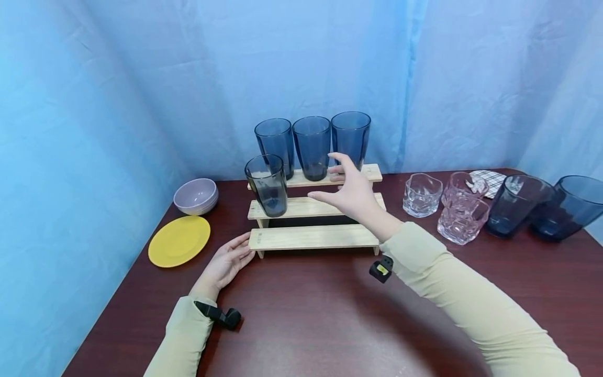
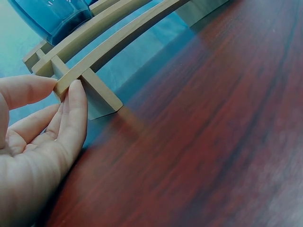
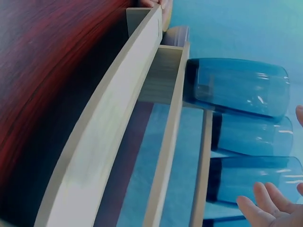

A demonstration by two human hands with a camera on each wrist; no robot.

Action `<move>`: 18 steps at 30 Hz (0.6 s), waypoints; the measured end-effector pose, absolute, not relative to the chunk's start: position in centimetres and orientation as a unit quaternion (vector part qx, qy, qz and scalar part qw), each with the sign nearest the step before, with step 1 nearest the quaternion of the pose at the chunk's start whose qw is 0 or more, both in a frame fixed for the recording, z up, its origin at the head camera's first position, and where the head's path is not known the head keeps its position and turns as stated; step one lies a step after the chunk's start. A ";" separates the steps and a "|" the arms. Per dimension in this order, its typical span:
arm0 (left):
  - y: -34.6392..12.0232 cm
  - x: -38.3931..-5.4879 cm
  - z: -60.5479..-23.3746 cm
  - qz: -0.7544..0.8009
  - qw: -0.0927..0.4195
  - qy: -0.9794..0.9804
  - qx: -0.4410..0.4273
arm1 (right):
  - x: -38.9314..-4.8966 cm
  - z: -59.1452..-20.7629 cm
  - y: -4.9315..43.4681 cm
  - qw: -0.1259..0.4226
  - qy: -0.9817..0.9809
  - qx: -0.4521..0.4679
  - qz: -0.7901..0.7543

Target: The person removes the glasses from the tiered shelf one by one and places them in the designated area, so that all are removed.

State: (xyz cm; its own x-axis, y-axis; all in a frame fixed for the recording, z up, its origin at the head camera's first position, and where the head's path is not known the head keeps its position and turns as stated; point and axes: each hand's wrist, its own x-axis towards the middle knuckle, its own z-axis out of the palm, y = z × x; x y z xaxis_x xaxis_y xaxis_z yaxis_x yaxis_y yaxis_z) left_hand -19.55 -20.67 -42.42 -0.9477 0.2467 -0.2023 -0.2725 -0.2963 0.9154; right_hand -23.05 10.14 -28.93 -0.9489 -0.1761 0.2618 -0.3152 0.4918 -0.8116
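A three-step wooden rack (image 1: 313, 237) stands on the table. My left hand (image 1: 227, 265) pinches the left end of its lowest step between thumb and fingers, seen close in the left wrist view at the board's corner (image 2: 71, 80). Over the middle step hovers my right hand (image 1: 350, 191), thumb and fingers spread apart with nothing between them. One tinted glass (image 1: 269, 189) stands upright at the left of the middle step. Along the top step are three blue glasses (image 1: 312, 149), and the right hand's fingers overlap the rightmost one (image 1: 350, 135) in the head view.
Left of the rack sit a lilac bowl (image 1: 196, 196) and a yellow plate (image 1: 179, 241). At right are a clear tumbler (image 1: 422, 196), pink tumblers (image 1: 462, 221), two dark blue glasses (image 1: 567, 209) and a checked white item (image 1: 491, 180). A blue curtain (image 1: 226, 78) hangs behind.
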 end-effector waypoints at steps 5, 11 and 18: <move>-20.7 -19.5 -42.4 0.807 0.162 0.568 -0.005 | -23.5 -29.6 8.8 0.066 -0.861 0.147 0.482; -20.6 -19.5 -42.3 0.808 0.161 0.567 -0.002 | -24.0 -30.3 7.6 0.065 -0.854 0.155 0.492; -20.5 -19.4 -42.3 0.811 0.158 0.564 0.000 | -24.8 -31.0 5.8 0.055 -0.841 0.174 0.509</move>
State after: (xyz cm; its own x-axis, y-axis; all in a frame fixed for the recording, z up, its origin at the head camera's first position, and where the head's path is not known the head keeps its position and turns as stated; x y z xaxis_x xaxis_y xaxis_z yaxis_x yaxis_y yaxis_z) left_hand -19.43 -20.54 -42.31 -0.9498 0.2564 -0.1791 -0.2572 -0.3146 0.9137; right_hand -24.85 5.79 -31.02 -0.9331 -0.2365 0.2708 -0.3495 0.4204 -0.8373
